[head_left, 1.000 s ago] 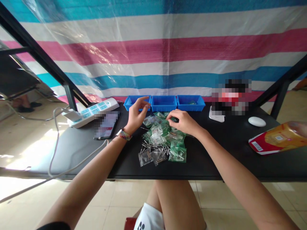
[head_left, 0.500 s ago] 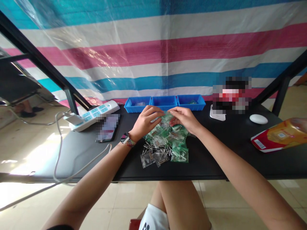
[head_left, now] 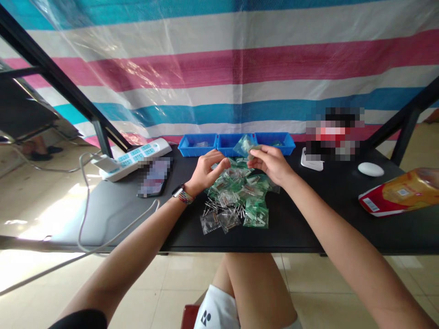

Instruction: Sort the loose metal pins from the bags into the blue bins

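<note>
A heap of small clear and green plastic bags (head_left: pixel 240 196) with metal pins in them lies on the black table (head_left: pixel 308 219). My right hand (head_left: pixel 269 162) pinches one small green-tinted bag (head_left: pixel 244 145) and holds it lifted above the heap's far side. My left hand (head_left: pixel 206 170) rests with curled fingers on the heap's left edge, touching the bags; what lies under its fingers is hidden. Three blue trays (head_left: pixel 236 142) stand in a row behind the heap.
A white power strip (head_left: pixel 133 160) and a phone (head_left: pixel 154 176) lie at the left, with a cable (head_left: pixel 103 228) trailing off the table edge. A white puck (head_left: pixel 370 169) and a red-orange packet (head_left: pixel 401 192) lie at the right. A striped tarp hangs behind.
My left hand came down from the left blue tray to the heap. My right hand pinched a bag from the heap and raised it toward the trays.
</note>
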A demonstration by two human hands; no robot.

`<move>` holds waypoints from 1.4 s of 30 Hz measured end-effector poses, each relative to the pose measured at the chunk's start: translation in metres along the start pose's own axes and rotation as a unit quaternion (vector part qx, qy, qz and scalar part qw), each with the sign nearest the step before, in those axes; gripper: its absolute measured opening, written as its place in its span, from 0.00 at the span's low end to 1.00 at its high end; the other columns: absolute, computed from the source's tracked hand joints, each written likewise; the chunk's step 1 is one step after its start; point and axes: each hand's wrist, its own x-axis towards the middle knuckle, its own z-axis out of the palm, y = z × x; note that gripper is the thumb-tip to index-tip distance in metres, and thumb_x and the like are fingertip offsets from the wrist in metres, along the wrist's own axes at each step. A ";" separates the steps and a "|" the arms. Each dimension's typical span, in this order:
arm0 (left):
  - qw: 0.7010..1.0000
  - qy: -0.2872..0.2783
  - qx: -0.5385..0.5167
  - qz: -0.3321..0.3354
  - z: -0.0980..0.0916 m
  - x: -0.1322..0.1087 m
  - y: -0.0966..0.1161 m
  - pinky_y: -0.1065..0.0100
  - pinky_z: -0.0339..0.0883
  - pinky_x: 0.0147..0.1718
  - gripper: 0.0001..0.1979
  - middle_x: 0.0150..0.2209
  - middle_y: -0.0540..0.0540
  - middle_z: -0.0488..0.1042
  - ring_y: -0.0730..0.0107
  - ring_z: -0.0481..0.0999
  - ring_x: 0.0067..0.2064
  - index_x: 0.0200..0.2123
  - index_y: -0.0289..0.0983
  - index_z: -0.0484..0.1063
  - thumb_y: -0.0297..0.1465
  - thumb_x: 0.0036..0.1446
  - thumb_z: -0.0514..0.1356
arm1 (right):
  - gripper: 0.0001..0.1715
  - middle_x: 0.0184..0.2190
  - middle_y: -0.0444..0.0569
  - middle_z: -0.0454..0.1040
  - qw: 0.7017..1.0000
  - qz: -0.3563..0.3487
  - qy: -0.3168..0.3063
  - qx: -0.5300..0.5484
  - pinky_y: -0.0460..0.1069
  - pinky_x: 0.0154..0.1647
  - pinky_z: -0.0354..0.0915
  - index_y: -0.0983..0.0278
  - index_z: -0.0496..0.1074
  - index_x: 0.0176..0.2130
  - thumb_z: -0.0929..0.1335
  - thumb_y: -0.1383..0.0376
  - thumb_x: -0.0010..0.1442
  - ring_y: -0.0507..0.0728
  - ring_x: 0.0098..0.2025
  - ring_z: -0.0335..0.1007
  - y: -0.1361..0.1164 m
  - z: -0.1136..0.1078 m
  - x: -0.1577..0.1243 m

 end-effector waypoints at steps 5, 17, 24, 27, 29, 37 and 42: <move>0.993 -0.047 0.096 -0.059 0.003 0.001 -0.012 0.52 0.69 0.57 0.14 0.50 0.42 0.84 0.53 0.79 0.51 0.49 0.39 0.82 0.31 0.66 0.58 | 0.06 0.33 0.50 0.85 0.972 0.040 0.174 0.150 0.45 0.40 0.82 0.64 0.77 0.34 0.75 0.73 0.61 0.53 0.36 0.83 -0.012 -0.019 0.012; 0.984 -0.142 0.104 -0.026 0.009 0.000 -0.027 0.47 0.69 0.59 0.12 0.51 0.42 0.83 0.53 0.79 0.51 0.50 0.42 0.82 0.34 0.66 0.63 | 0.17 0.53 0.57 0.84 0.804 -0.221 -0.027 -0.551 0.63 0.61 0.73 0.62 0.84 0.51 0.73 0.72 0.63 0.67 0.54 0.78 0.024 -0.013 0.002; 0.988 -0.137 0.063 -0.039 0.006 0.002 -0.020 0.48 0.70 0.59 0.12 0.47 0.43 0.84 0.54 0.81 0.50 0.45 0.41 0.83 0.37 0.70 0.60 | 0.17 0.46 0.58 0.83 0.700 -0.219 -0.054 -0.678 0.61 0.57 0.71 0.64 0.83 0.53 0.71 0.70 0.67 0.67 0.50 0.75 0.022 -0.016 0.001; 0.991 -0.109 0.029 -0.065 0.007 0.002 -0.019 0.50 0.72 0.59 0.12 0.48 0.43 0.84 0.55 0.82 0.51 0.47 0.41 0.83 0.37 0.70 0.60 | 0.16 0.42 0.58 0.83 0.708 -0.228 -0.010 -0.668 0.59 0.54 0.71 0.64 0.84 0.43 0.66 0.73 0.68 0.66 0.48 0.76 0.017 -0.015 -0.001; 0.996 -0.066 0.017 -0.066 0.008 0.001 -0.018 0.53 0.74 0.59 0.15 0.51 0.42 0.83 0.55 0.82 0.53 0.54 0.40 0.81 0.36 0.69 0.62 | 0.16 0.42 0.56 0.83 0.766 -0.233 0.028 -0.599 0.58 0.52 0.73 0.64 0.83 0.42 0.65 0.72 0.68 0.64 0.45 0.78 0.016 -0.014 0.001; 0.999 0.018 0.027 0.021 0.009 0.001 -0.012 0.57 0.76 0.57 0.20 0.55 0.40 0.78 0.58 0.80 0.56 0.63 0.42 0.76 0.33 0.70 0.64 | 0.15 0.34 0.49 0.83 0.995 -0.034 -0.018 -0.093 0.56 0.41 0.82 0.63 0.80 0.38 0.79 0.55 0.56 0.60 0.37 0.80 0.025 0.004 0.004; 0.999 0.048 0.022 -0.009 0.006 0.002 -0.009 0.59 0.75 0.48 0.11 0.42 0.43 0.78 0.63 0.78 0.44 0.41 0.39 0.80 0.38 0.73 0.62 | 0.24 0.35 0.49 0.82 0.998 0.005 -0.039 -0.040 0.54 0.37 0.81 0.62 0.80 0.50 0.76 0.49 0.62 0.57 0.33 0.81 0.015 0.012 -0.005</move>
